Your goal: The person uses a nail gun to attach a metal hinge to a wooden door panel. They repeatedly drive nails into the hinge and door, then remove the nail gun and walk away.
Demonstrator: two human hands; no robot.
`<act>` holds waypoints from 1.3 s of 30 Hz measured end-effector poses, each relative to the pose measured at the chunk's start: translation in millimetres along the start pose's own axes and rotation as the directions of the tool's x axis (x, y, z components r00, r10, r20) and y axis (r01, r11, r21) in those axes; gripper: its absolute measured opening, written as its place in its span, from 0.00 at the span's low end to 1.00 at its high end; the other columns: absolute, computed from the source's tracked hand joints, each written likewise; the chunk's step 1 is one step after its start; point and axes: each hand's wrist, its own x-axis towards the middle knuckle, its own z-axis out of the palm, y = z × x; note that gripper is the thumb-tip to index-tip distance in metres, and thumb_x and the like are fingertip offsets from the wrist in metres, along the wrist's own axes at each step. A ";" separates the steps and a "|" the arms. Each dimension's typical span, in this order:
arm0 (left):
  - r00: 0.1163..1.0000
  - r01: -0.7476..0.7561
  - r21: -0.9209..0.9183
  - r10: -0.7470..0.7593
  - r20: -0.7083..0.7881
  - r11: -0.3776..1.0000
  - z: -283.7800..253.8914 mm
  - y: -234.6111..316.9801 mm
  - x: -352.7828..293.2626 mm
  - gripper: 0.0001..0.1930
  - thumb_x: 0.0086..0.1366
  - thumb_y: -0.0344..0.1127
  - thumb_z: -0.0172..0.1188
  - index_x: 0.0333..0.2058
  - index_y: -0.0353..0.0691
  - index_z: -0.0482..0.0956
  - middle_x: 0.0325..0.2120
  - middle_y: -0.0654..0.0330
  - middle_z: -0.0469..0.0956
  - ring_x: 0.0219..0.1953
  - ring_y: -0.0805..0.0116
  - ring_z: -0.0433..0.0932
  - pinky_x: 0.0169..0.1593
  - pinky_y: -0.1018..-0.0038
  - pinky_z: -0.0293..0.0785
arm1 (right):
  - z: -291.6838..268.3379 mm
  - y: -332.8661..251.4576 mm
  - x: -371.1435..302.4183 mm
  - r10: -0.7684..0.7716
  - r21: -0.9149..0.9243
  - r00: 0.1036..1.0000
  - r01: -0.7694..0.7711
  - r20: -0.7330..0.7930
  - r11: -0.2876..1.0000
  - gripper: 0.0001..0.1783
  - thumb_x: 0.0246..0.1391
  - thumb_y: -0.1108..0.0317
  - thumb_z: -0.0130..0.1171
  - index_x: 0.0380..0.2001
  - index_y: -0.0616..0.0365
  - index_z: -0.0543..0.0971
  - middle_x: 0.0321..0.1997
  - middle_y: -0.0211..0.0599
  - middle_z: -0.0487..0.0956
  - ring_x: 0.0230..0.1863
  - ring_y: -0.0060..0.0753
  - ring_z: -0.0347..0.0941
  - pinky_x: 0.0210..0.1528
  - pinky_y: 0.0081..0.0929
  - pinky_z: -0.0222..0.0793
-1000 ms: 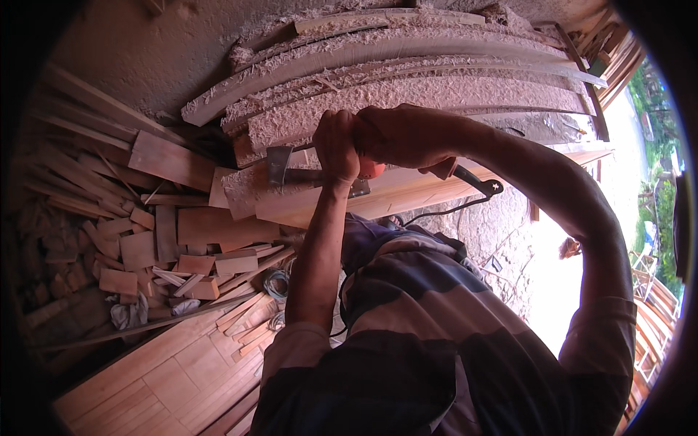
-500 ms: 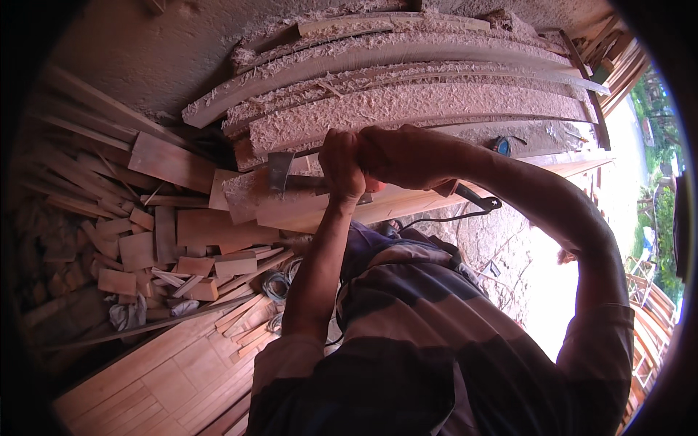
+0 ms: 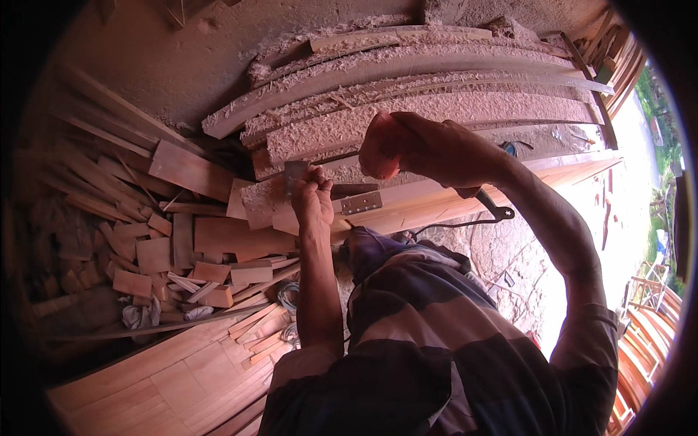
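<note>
My left hand (image 3: 314, 200) is closed around a flat, grey, metal-looking plate (image 3: 295, 176), which juts out past the fingers toward the far left. A strip with a row of small holes (image 3: 362, 202) lies on the pale board (image 3: 414, 196) to the right of this hand. My right hand (image 3: 429, 149) is raised over the board, its fingers wrapped round a rounded reddish thing (image 3: 379, 149) whose kind I cannot make out. Below the right wrist, a dark green tool end (image 3: 496, 205) with a black cord shows at the board's near edge.
Several curved planks (image 3: 429, 109) covered in wood shavings lie beyond my hands. Offcuts (image 3: 156, 254) are heaped on the left, next to stacked flat boards (image 3: 174, 378). A blue round object (image 3: 507, 149) rests behind my right forearm. Bright outdoor ground lies to the right.
My hands were together over the board; now they are apart. The left hand has moved left and lower to the plate, and the right hand shows the reddish thing in its grasp.
</note>
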 end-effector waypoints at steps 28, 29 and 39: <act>0.954 0.172 0.118 -0.195 0.228 0.978 -36.6 -37.6 -21.3 0.11 0.73 0.29 0.55 0.52 0.38 0.76 0.34 0.61 0.77 0.31 0.75 0.74 0.32 0.77 0.71 | 18.3 30.8 -72.9 0.036 0.338 0.967 0.054 -0.253 0.940 0.42 0.61 0.64 0.63 0.74 0.57 0.57 0.35 0.36 0.82 0.25 0.24 0.79 0.26 0.26 0.75; 0.949 0.172 0.092 -0.190 0.253 0.981 -36.8 -38.3 -20.3 0.03 0.73 0.29 0.58 0.42 0.42 0.77 0.35 0.59 0.79 0.31 0.75 0.75 0.32 0.77 0.71 | 17.8 30.3 -73.3 0.027 0.336 0.967 0.062 -0.253 0.940 0.42 0.61 0.64 0.63 0.74 0.58 0.57 0.34 0.36 0.81 0.25 0.24 0.78 0.26 0.26 0.75; 0.932 0.231 0.011 -0.224 0.283 0.973 -41.5 -49.0 -12.3 0.06 0.70 0.25 0.59 0.44 0.39 0.79 0.36 0.61 0.79 0.33 0.75 0.76 0.36 0.78 0.73 | 16.1 25.6 -74.2 -0.015 0.388 0.973 0.105 -0.228 0.915 0.40 0.61 0.65 0.61 0.72 0.63 0.58 0.33 0.36 0.81 0.26 0.25 0.79 0.26 0.26 0.76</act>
